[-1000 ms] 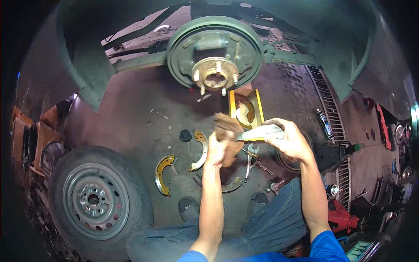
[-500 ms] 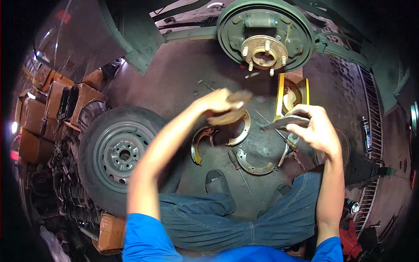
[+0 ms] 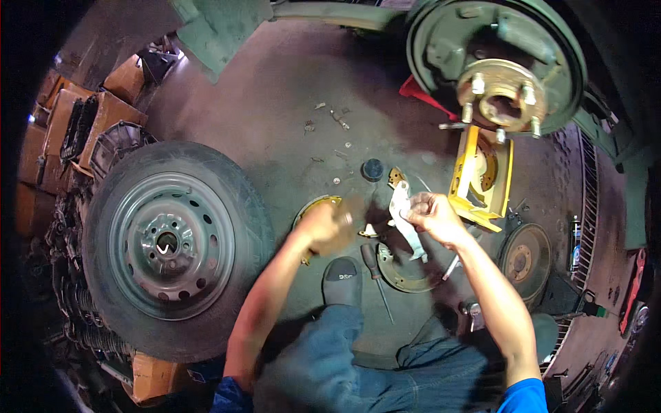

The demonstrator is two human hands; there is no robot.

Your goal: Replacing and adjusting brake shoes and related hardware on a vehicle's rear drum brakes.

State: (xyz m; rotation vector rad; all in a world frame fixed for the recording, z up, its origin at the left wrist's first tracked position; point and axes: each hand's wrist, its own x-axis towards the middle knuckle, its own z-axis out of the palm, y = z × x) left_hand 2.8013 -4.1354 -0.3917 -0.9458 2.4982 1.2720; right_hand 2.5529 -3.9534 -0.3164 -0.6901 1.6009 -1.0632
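Observation:
My right hand [image 3: 435, 219] pinches a flat silvery metal lever [image 3: 406, 224] between thumb and fingers. The lever hangs tilted over the floor, beside the brown end of a brake shoe [image 3: 395, 177]. My left hand [image 3: 327, 227] is smeared by motion above another brake shoe [image 3: 318, 204] with a yellowish edge, partly covering it. Its fingers cannot be made out. Below the lever lies a curved grey brake shoe [image 3: 406, 279], with a screwdriver [image 3: 372, 263] to its left.
A wheel with its tyre [image 3: 103, 241] lies at the left. The wheel hub [image 3: 499, 96] and backing plate stand at the upper right, above an open yellow box [image 3: 457, 165] holding brake shoes. A brake drum [image 3: 525, 258] lies at right. A small black cap [image 3: 372, 169] and small parts sit ahead.
The view has shifted, so the hub sits farther right. My left hand has come down toward the left brake shoe; my right hand has moved left and lower with the metal piece.

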